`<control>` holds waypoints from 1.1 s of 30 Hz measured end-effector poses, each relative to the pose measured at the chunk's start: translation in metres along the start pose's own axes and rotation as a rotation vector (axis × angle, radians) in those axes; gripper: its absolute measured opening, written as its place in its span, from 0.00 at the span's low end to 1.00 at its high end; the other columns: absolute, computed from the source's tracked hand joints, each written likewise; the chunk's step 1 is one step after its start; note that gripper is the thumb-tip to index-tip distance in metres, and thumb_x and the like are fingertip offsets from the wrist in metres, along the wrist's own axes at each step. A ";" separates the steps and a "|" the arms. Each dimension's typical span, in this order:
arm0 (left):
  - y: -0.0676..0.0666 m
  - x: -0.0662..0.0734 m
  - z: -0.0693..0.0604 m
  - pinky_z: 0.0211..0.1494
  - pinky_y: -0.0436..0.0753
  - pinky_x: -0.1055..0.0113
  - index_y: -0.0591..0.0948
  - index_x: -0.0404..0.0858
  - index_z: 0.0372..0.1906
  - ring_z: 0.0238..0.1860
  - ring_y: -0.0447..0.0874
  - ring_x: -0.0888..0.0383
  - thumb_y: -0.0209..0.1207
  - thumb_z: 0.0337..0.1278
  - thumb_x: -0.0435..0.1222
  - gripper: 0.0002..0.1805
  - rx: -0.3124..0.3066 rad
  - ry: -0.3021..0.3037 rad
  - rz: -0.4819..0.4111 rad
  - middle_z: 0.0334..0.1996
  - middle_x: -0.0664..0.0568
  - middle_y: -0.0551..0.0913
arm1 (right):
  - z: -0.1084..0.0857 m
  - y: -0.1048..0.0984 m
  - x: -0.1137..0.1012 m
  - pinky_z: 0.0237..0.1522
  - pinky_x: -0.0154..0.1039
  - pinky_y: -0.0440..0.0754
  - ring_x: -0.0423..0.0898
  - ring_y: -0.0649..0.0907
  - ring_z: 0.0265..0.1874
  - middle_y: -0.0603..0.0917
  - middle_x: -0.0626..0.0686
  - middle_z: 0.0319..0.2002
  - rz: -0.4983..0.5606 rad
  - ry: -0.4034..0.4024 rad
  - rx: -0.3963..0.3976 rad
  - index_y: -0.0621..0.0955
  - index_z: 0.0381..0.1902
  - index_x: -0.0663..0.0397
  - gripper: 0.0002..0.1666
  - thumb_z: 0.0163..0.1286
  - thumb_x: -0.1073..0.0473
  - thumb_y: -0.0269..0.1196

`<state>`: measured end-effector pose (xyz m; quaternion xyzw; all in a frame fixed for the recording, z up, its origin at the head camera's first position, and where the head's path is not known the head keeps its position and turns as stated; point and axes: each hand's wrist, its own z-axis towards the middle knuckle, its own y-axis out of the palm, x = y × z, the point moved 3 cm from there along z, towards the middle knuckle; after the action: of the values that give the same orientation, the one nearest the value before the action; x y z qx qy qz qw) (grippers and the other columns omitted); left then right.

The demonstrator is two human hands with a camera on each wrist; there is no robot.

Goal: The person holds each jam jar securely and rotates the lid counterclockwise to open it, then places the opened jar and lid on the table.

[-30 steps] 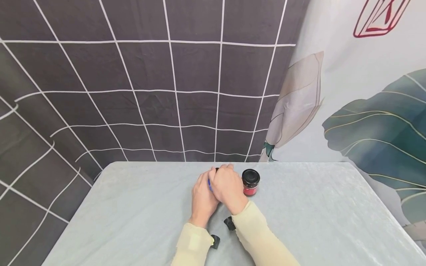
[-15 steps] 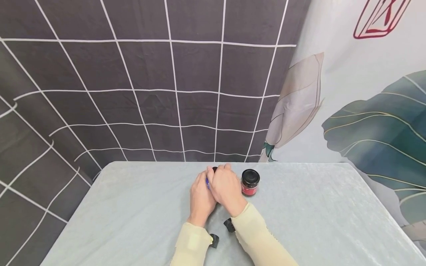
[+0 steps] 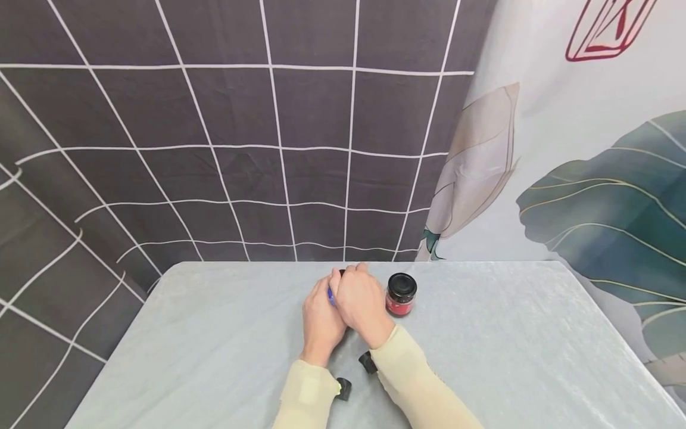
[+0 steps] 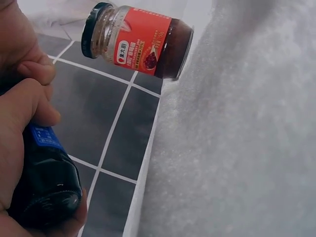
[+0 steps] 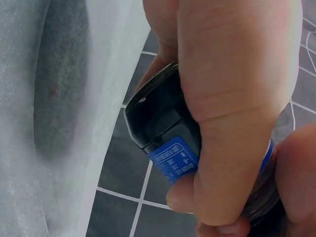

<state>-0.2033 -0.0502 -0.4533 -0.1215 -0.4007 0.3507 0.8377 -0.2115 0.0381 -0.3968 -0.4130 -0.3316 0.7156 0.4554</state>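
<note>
While the left hand (image 3: pixel 324 316) and the right hand (image 3: pixel 363 298) are gripping a dark container (image 4: pixel 49 175), a red-labelled jar (image 3: pixel 401 295) is standing beside them

As the left wrist view is showing, the left hand's fingers are wrapping the container near its rounded base, its blue label (image 4: pixel 44 137) showing just above them. The right hand's fingers are curling over the container too, thumb bent across it, knuckles largely hiding it from the head view; exactly where its other fingertips are pressing, one cannot tell. The container is lying tilted between the two sets of fingers, above the table (image 3: pixel 509 345). Just right of the right hand's fingers, the red-labelled jar is standing upright on the table, wearing its black lid (image 3: pixel 402 285). Beyond the fingers, a dark cloth with white grid lines (image 3: pixel 238 107) is hanging, and a leaf-printed cloth (image 3: pixel 627 196) is hanging farther right.
</note>
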 end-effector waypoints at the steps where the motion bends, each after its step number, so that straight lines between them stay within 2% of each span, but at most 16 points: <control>1: -0.001 0.000 0.000 0.48 0.83 0.53 0.82 0.33 0.49 0.45 0.87 0.47 0.64 0.54 0.33 0.17 -0.002 -0.005 0.001 0.42 0.46 0.86 | 0.000 0.000 -0.001 0.22 0.52 0.80 0.58 0.81 0.21 0.77 0.61 0.25 0.008 0.004 -0.001 0.80 0.26 0.66 0.26 0.76 0.52 0.50; 6: -0.003 -0.001 0.000 0.49 0.83 0.51 0.82 0.33 0.50 0.47 0.86 0.46 0.63 0.54 0.33 0.17 -0.018 -0.026 0.012 0.44 0.46 0.86 | -0.002 0.001 -0.003 0.24 0.53 0.80 0.59 0.81 0.22 0.77 0.62 0.28 0.054 0.042 -0.022 0.80 0.29 0.66 0.27 0.78 0.50 0.48; 20: -0.004 0.000 0.001 0.49 0.83 0.52 0.83 0.34 0.50 0.45 0.87 0.46 0.62 0.60 0.36 0.15 -0.031 -0.032 -0.016 0.42 0.47 0.87 | -0.004 0.001 0.000 0.24 0.53 0.80 0.58 0.80 0.21 0.76 0.61 0.28 0.086 0.045 0.002 0.81 0.31 0.66 0.26 0.78 0.51 0.48; 33: -0.003 0.000 0.001 0.44 0.84 0.51 0.83 0.35 0.50 0.41 0.88 0.45 0.60 0.62 0.35 0.14 -0.028 -0.028 -0.018 0.39 0.45 0.88 | -0.005 0.000 0.002 0.22 0.51 0.79 0.55 0.78 0.18 0.75 0.60 0.29 0.083 0.004 0.018 0.80 0.31 0.65 0.24 0.77 0.51 0.50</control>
<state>-0.2027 -0.0521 -0.4513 -0.1250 -0.4183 0.3392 0.8333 -0.2075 0.0410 -0.3993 -0.4239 -0.3068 0.7359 0.4296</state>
